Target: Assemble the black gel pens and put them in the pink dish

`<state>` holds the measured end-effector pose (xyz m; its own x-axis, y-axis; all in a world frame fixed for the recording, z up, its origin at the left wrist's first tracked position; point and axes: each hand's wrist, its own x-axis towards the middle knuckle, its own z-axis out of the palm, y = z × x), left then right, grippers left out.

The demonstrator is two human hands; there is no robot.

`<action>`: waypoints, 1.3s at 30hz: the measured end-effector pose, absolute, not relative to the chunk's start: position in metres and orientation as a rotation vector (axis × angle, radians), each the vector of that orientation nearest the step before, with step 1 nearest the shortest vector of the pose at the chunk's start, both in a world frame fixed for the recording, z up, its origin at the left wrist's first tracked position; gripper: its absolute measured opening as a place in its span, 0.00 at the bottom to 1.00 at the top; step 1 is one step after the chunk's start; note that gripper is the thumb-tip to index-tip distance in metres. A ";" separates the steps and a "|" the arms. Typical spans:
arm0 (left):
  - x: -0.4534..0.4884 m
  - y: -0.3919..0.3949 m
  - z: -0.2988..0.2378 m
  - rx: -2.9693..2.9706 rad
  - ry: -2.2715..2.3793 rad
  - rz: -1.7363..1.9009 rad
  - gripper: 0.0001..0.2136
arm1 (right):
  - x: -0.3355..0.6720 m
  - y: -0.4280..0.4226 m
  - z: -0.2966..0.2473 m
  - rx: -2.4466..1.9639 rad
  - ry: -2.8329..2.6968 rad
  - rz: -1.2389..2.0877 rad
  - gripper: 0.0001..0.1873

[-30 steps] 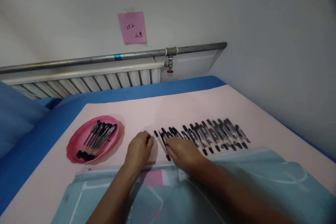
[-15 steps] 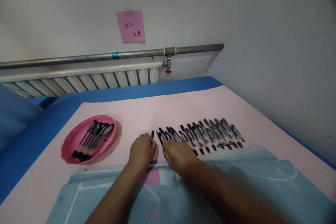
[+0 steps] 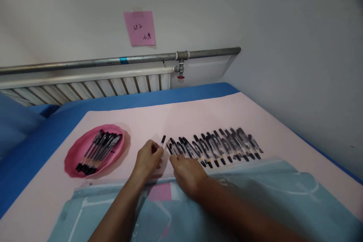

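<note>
Between the fingers of my left hand (image 3: 148, 159) is a black-capped pen (image 3: 162, 141), its cap pointing up and away; my hand hides its lower part. My right hand (image 3: 188, 174) is closed, with thumb and fingertips pinched on the lower end of a pen (image 3: 170, 149) at the left end of a row. That row of clear-barrelled black pens (image 3: 217, 145) lies slanted on the pink sheet, some overlapping. To the left of my hands, a pink scalloped dish (image 3: 74, 151) holds a bundle of similar pens (image 3: 98, 152).
The pink sheet (image 3: 147, 121) covers a blue tabletop (image 3: 159, 96). A light-blue cloth (image 3: 107, 211) lies along the near edge, under my forearms. Behind are a radiator (image 3: 127, 85), a metal pipe (image 3: 96, 62) with a valve, and a pink note (image 3: 140, 28) on the wall.
My left hand has shifted slightly left and turned, tilting its pen to the right. My right hand has moved a little left and nearer, staying at the left end of the row.
</note>
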<state>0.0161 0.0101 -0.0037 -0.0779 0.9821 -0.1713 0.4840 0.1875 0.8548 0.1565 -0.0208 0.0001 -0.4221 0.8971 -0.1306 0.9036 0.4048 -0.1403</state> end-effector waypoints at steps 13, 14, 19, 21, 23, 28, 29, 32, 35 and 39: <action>0.002 0.010 0.007 1.206 1.516 1.041 0.07 | 0.148 -0.022 0.006 1.699 2.641 -0.487 0.16; 0.002 0.009 0.009 1.207 1.507 1.044 0.07 | 0.150 -0.020 0.005 1.729 2.659 -0.543 0.14; 0.000 0.006 0.018 1.245 1.357 1.052 0.09 | 0.167 -0.005 0.013 2.214 2.635 -1.220 0.08; 0.001 0.005 0.019 1.260 1.302 1.023 0.11 | 0.174 0.000 0.019 2.345 2.480 -1.768 0.04; 0.003 0.004 0.020 1.280 1.286 0.957 0.12 | 0.179 0.004 0.023 2.305 2.317 -2.319 0.01; 0.007 -0.001 0.019 1.404 1.188 0.770 0.12 | 0.180 0.006 0.024 2.129 2.043 -3.108 0.05; 0.008 -0.002 0.019 1.424 1.165 0.755 0.11 | 0.180 0.005 0.024 2.128 1.995 -3.178 0.06; 0.010 -0.004 0.019 1.478 1.122 0.746 0.11 | 0.178 0.005 0.023 2.092 1.912 -3.278 0.06; 0.010 -0.004 0.019 1.517 1.117 0.751 0.11 | 0.177 0.004 0.023 2.042 1.920 -3.309 0.05; 0.010 -0.005 0.019 1.491 1.131 0.750 0.11 | 0.178 0.005 0.023 2.099 1.833 -3.406 0.06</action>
<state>0.0101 -0.0046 0.0193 0.3515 0.9294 -0.1123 0.2577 0.0193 0.9660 0.1777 0.0046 0.0230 -0.0097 0.9962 -0.0860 -0.4769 -0.0802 -0.8753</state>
